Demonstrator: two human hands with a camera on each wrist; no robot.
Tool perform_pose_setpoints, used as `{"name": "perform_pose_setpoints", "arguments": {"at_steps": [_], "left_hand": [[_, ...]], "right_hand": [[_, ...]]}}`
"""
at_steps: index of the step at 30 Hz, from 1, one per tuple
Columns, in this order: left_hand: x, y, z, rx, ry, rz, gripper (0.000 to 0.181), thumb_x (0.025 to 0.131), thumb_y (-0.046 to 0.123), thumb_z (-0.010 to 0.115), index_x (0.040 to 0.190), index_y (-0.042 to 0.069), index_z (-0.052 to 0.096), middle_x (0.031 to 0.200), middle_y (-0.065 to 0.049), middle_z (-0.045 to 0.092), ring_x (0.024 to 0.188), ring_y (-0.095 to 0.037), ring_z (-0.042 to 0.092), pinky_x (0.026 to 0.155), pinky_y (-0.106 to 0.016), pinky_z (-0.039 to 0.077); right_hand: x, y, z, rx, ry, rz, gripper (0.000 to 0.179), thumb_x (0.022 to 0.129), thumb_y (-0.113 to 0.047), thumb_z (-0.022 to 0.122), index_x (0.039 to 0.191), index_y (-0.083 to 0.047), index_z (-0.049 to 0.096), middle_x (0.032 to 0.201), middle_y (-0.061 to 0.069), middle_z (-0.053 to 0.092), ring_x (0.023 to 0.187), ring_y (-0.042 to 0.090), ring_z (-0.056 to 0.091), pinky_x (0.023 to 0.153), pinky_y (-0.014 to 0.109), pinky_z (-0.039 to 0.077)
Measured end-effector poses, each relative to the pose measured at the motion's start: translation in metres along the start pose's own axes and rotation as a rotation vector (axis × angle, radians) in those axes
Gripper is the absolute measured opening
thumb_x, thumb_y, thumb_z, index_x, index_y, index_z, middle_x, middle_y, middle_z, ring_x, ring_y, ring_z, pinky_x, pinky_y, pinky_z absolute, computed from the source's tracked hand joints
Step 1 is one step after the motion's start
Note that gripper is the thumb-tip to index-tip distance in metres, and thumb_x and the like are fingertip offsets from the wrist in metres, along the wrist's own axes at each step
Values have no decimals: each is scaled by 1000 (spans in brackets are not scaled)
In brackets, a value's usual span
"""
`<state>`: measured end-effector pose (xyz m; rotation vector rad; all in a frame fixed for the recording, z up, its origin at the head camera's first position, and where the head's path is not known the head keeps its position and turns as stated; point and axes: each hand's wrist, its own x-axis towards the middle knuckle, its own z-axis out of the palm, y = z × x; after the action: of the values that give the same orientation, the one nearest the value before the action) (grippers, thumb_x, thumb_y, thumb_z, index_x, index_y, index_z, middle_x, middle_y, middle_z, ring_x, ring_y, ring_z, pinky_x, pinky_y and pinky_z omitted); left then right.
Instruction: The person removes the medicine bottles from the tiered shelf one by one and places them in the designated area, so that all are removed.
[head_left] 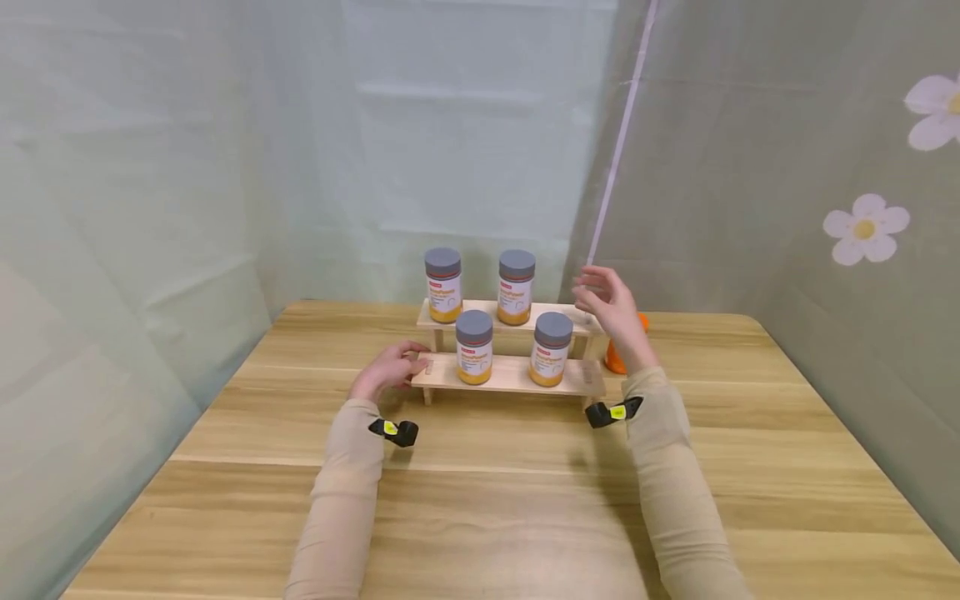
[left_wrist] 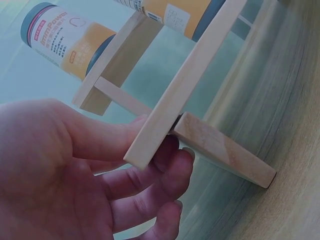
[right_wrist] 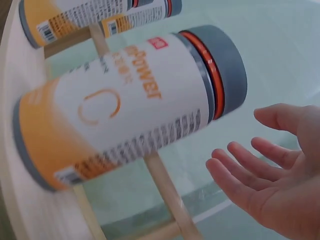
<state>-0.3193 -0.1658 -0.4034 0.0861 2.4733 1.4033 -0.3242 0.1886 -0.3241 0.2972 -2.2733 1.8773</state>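
Observation:
A two-tier wooden display stand (head_left: 513, 375) bears jars with grey lids and white-and-orange labels. Two of them, a left jar (head_left: 443, 287) and a right jar (head_left: 516, 290), stand upright on the upper board; a front left jar (head_left: 474, 350) and front right jar (head_left: 551, 352) stand on the lower one. My left hand (head_left: 390, 368) pinches the lower board's left end, thumb above and fingers beneath, as the left wrist view shows. Over the upper board's right end, my right hand (head_left: 611, 310) is raised with loosely bent fingers, holding nothing, apart from the nearest jar (right_wrist: 135, 105).
An orange object (head_left: 617, 358) stands on the wooden table (head_left: 495, 508) behind my right wrist, partly hidden. Pale curtains (head_left: 480, 150) hang behind the table and along its sides. Each sleeve carries a small black wrist camera (head_left: 395, 431).

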Motion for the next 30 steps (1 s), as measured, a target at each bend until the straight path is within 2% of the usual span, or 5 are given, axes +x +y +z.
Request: {"name": "perform_pose_setpoints", "arguments": {"at_steps": [6,13,20,27,30], "left_hand": [[1,1,0,-8,1,-5,42,100,20,50,138,2,44,117,-20,54,100,-25,59,84,-38,53],[2,1,2,-12,3,0,43,100,20,51,138,2,44,116,-20,55,99,-25,58,83,-39,52],[1,-1,3,-41,9,-13,43,100,19,50,139,2,43,119,-21,54,101,-26,58,83,-37,52],[0,-2,1,-45,6,-2,44,100,19,50,140,1,42,117,-20,55,99,-24,58,82,-36,51],[2,-2,1,-50,4,3,44,100,20,51,140,2,43,118,-20,55,100,-23,59,83,-35,51]], "right_hand": [[8,-6,6,40,-89,12,51,99,-16,55,143,-2,35,140,23,47,123,30,52,104,45,46],[15,-7,10,69,-226,43,49,100,-24,54,143,-11,37,145,18,45,125,28,51,108,44,42],[21,-7,16,120,-327,74,50,102,-20,50,147,-6,32,150,22,38,133,39,44,111,50,37],[31,-10,24,131,-417,161,56,103,-24,47,152,-10,25,155,18,31,140,37,37,114,49,33],[37,-12,27,145,-425,200,61,102,-25,47,154,-10,18,156,19,28,142,37,33,116,49,30]]}}
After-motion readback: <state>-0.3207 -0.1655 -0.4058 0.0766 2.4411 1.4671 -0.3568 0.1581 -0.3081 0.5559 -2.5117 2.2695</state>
